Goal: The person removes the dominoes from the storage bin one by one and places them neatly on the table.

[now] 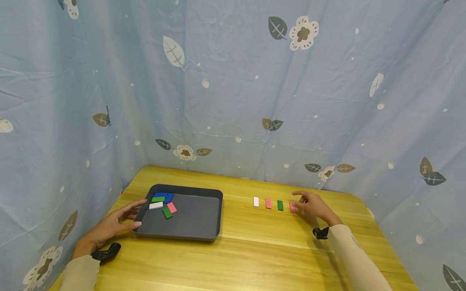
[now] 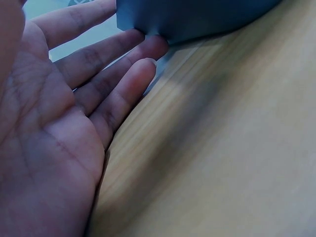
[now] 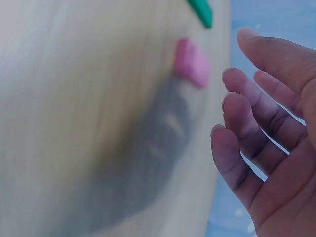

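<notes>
My left hand [image 1: 114,223] is at the left side of a dark grey tray [image 1: 196,233], thumb and fingers spread along its rim. In the left wrist view the fingertips meet the outer wall of the tray [image 2: 192,19]. Inside the tray lie several small blocks: blue, green, white and a pink block [image 1: 172,207]. My right hand [image 1: 314,207] hovers over the right end of a row of blocks, its fingers loosely bent with nothing between them. Just beside it, a pink block [image 3: 192,64] lies on the table, apart from the fingers in the right wrist view.
The row also holds a white block [image 1: 256,201], another pink block [image 1: 268,203] and a green block [image 1: 280,205], spaced apart. The yellow wooden table [image 1: 204,264] backs onto a blue patterned curtain [image 1: 233,101], which also hangs at both sides.
</notes>
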### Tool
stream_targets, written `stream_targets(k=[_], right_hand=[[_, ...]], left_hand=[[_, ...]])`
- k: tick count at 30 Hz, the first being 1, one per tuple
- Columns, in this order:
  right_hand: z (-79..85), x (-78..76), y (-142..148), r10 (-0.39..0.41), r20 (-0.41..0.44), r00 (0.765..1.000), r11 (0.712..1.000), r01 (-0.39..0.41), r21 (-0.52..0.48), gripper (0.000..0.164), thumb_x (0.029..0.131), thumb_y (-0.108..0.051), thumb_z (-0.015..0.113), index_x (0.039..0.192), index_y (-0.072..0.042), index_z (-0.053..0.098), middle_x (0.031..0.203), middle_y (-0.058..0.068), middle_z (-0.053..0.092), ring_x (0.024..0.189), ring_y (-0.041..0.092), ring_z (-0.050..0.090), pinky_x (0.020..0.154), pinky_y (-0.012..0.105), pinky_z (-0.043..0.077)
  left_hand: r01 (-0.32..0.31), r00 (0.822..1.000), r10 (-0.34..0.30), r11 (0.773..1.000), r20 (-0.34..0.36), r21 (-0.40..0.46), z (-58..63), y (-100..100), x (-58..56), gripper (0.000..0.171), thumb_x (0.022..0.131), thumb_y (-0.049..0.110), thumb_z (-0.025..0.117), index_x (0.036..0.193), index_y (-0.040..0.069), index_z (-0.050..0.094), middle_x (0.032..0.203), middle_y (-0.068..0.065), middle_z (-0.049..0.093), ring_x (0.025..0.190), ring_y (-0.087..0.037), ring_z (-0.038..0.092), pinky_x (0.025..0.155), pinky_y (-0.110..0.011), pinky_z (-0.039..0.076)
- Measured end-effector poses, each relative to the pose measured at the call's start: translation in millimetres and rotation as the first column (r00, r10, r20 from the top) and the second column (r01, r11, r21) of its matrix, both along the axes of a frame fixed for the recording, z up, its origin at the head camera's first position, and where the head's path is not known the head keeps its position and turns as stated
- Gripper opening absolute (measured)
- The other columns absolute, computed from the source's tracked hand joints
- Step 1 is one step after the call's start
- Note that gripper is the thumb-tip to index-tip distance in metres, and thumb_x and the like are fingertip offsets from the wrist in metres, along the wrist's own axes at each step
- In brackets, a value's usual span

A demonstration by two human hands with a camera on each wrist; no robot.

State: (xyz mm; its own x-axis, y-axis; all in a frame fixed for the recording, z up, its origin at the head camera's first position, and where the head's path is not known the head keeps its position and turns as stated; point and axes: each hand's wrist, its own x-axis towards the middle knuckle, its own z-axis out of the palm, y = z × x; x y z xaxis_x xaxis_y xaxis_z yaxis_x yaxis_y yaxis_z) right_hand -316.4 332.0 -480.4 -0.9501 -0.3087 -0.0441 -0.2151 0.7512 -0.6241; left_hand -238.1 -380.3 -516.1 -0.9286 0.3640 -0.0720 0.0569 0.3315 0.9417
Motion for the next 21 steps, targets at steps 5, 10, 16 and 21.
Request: stream_targets(k=[5, 10, 16, 21], right_hand=[[10.3, -5.2, -19.0, 0.015, -0.012, 1.000, 0.999, -0.015, -0.041, 0.048, 0.099, -0.022, 0.072, 0.142, -0.005, 0.060, 0.090, 0.016, 0.070, 0.074, 0.037, 0.064, 0.062, 0.038, 0.055], [22.5, -11.0, -45.1, 0.048, -0.058, 0.997, 0.998, -0.051, -0.041, 0.047, 0.098, -0.029, 0.073, 0.140, -0.010, 0.063, 0.093, 0.016, 0.072, 0.077, 0.038, 0.065, 0.064, 0.033, 0.051], [32.6, -17.9, -77.5, 0.110, -0.099, 0.989, 0.993, -0.114, -0.041, 0.045, 0.098, -0.032, 0.074, 0.139, -0.015, 0.065, 0.092, 0.010, 0.072, 0.075, 0.035, 0.066, 0.062, 0.033, 0.051], [36.5, -22.3, -103.3, 0.154, -0.129, 0.980, 0.987, -0.158, -0.019, 0.045, 0.096, -0.033, 0.075, 0.138, -0.018, 0.066, 0.088, -0.004, 0.070, 0.074, 0.029, 0.066, 0.065, 0.033, 0.052]], left_hand=[[0.004, 1.000, -0.004, 1.000, 0.004, -0.002, -0.9, -0.3, 0.2, 0.069, 0.103, 0.015, 0.065, 0.163, 0.018, 0.031, 0.161, -0.022, 0.027, 0.127, -0.035, 0.042, 0.090, -0.043, 0.051], [0.004, 1.000, -0.004, 1.000, -0.012, -0.011, -2.0, -1.1, -0.7, 0.069, 0.103, 0.015, 0.065, 0.163, 0.019, 0.031, 0.161, -0.021, 0.029, 0.124, -0.022, 0.046, 0.090, -0.040, 0.051], [0.006, 1.000, -0.006, 1.000, -0.028, -0.013, -4.8, -2.1, -1.2, 0.068, 0.103, 0.014, 0.065, 0.163, 0.019, 0.032, 0.160, -0.022, 0.030, 0.122, -0.017, 0.047, 0.092, -0.042, 0.050], [-0.004, 0.999, 0.003, 1.000, -0.033, -0.018, -4.2, -1.6, -0.3, 0.069, 0.102, 0.015, 0.066, 0.163, 0.020, 0.033, 0.160, -0.023, 0.031, 0.128, -0.031, 0.043, 0.094, -0.049, 0.046]])
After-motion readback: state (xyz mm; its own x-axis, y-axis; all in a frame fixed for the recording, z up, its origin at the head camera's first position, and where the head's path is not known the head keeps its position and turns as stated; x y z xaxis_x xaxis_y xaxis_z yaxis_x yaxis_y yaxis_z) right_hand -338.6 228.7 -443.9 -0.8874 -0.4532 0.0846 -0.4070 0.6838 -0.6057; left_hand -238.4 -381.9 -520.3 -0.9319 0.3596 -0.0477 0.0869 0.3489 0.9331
